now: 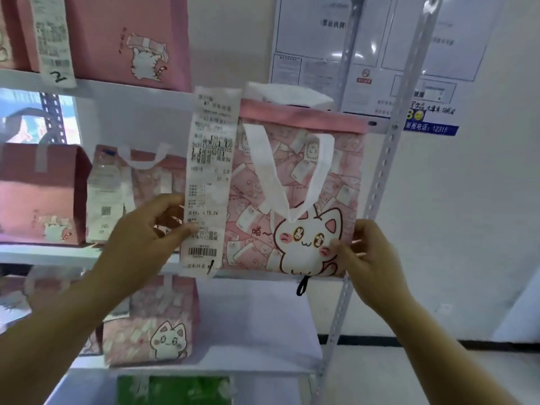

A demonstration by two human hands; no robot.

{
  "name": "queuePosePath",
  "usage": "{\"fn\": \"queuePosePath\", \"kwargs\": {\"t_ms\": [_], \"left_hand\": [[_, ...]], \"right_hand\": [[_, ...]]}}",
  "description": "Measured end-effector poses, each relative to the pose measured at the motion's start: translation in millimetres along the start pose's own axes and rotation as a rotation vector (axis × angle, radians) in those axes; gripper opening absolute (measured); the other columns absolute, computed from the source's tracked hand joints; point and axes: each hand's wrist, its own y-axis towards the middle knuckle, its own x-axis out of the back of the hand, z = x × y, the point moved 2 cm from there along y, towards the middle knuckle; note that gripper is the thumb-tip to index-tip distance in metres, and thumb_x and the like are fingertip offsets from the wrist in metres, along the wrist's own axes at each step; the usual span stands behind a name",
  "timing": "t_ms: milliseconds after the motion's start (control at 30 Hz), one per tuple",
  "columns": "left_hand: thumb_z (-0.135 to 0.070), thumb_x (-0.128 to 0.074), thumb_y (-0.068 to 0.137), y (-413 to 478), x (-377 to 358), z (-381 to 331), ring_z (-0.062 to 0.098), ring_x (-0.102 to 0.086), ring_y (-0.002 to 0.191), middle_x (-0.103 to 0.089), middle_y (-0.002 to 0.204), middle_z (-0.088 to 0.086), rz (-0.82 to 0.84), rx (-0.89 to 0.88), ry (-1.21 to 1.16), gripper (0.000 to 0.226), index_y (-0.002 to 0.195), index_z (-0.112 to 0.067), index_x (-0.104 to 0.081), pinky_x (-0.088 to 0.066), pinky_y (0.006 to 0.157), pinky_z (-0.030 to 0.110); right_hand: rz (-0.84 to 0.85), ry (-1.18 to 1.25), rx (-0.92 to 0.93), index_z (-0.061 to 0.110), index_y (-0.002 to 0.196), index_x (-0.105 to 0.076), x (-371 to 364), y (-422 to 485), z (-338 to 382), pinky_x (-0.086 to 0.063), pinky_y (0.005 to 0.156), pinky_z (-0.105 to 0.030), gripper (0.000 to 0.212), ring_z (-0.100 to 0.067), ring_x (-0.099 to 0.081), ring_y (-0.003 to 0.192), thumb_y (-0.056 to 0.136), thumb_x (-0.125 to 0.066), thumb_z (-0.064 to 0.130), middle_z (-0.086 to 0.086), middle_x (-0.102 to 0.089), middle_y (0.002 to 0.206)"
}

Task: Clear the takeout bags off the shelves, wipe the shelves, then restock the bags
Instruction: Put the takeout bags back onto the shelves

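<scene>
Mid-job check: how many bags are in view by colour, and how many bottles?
Pink bags: 6, counting the held bag and one cut off at the top left
Green bags: 1
Bottles: 1
Total: 8
A blurred shape at the lower left is not counted.

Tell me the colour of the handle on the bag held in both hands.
The handle is white; the bag is pink. Head view.

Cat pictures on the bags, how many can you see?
4. One on the held bag, one on the top-shelf bag, one on the middle shelf's left bag, one on the lower-shelf bag. Others may be hidden on blurred bags.
</scene>
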Motion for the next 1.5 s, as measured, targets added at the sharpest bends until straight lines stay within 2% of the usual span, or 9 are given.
{"fn": "queuePosePath", "kwargs": {"t_ms": [200,367,567,667,767,933,1067,1233,1500], "left_hand": [[-0.019,-0.072,0.079,0.3,-36.6,49.4,0.006,-0.064,0.077,-0.066,0.088,-0.015,0.035,0.158,0.011,0.036,0.09,-0.047,-0.053,-0.05,0.069,0.022],[-0.017,-0.07,0.081,17.1,-58.8,81.2,-0.001,-0.059,0.075,-0.062,0.084,-0.016,0.025,0.229,0.056,0.027,0.1,-0.032,-0.057,-0.039,0.06,0.012],[-0.012,-0.07,0.081,44.9,-77.1,109.4,0.016,-0.062,0.071,-0.063,0.077,-0.002,-0.005,0.209,0.21,0.015,0.095,-0.016,-0.067,-0.051,0.063,0.028],[-0.012,-0.069,0.082,54.1,-86.1,122.3,0.018,-0.063,0.072,-0.066,0.077,0.002,0.013,0.22,0.226,0.01,0.092,-0.011,-0.068,-0.055,0.069,0.036],[-0.013,-0.067,0.084,59.5,-94.4,135.7,0.02,-0.065,0.077,-0.071,0.085,0.004,0.059,0.229,0.25,0.015,0.098,-0.011,-0.068,-0.056,0.073,0.037],[-0.015,-0.062,0.088,62.0,-100.6,140.1,0.017,-0.067,0.084,-0.072,0.101,0.003,0.098,0.229,0.232,0.028,0.115,-0.016,-0.064,-0.057,0.073,0.032],[-0.018,-0.062,0.088,61.0,-98.0,140.1,0.016,-0.066,0.078,-0.072,0.097,0.002,0.085,0.242,0.253,0.023,0.111,-0.017,-0.065,-0.055,0.07,0.029],[-0.022,-0.067,0.085,52.0,-81.8,127.7,0.015,-0.06,0.083,-0.066,0.105,0.006,-0.007,0.254,0.278,0.042,0.123,-0.008,-0.058,-0.049,0.076,0.029],[-0.032,-0.063,0.085,38.0,-19.9,96.7,0.013,-0.059,0.083,-0.058,0.093,-0.011,-0.021,0.177,0.488,0.027,0.109,-0.021,-0.063,-0.046,0.072,0.03]], "right_hand": [[0.075,-0.094,-0.213,0.027,0.11,-0.04,-36.9,8.6,-36.5,-0.057,0.069,-0.038,0.028,-0.015,-0.065,0.084,0.089,-0.059,0.027,0.009,-0.061,0.093],[0.121,-0.11,-0.281,0.033,0.103,-0.036,-66.2,28.8,-58.2,-0.057,0.074,-0.046,0.024,-0.02,-0.064,0.087,0.091,-0.056,0.028,0.004,-0.06,0.1],[0.091,-0.214,-0.319,0.023,0.097,-0.04,-102.2,64.2,-81.2,-0.055,0.066,-0.038,0.023,-0.019,-0.059,0.082,0.087,-0.06,0.016,-0.002,-0.058,0.102],[0.115,-0.204,-0.379,0.019,0.109,-0.043,-116.8,73.5,-94.5,-0.047,0.056,-0.029,0.027,-0.018,-0.058,0.079,0.087,-0.057,0.011,-0.003,-0.059,0.104],[0.138,-0.227,-0.39,0.016,0.107,-0.047,-124.0,78.0,-103.3,-0.041,0.05,-0.025,0.025,-0.016,-0.056,0.074,0.085,-0.058,0.013,0.0,-0.06,0.091],[0.202,-0.274,-0.335,0.018,0.081,-0.048,-125.7,86.2,-106.3,-0.029,0.042,-0.02,0.007,-0.008,-0.043,0.05,0.082,-0.055,0.017,0.008,-0.049,0.06],[0.231,-0.299,-0.325,0.019,0.089,-0.056,-117.8,84.4,-99.0,-0.054,0.057,-0.035,0.009,-0.021,-0.062,0.067,0.083,-0.051,0.024,0.004,-0.064,0.076],[0.15,-0.453,-0.234,0.007,0.105,-0.056,-97.0,80.7,-77.1,-0.053,0.072,-0.04,0.024,-0.028,-0.059,0.083,0.091,-0.048,0.025,-0.01,-0.059,0.101],[0.249,-0.559,0.216,0.024,0.106,-0.061,-97.6,81.1,-13.8,-0.049,0.073,-0.031,0.021,-0.013,-0.055,0.087,0.091,-0.052,0.036,0.007,-0.063,0.104]]}}
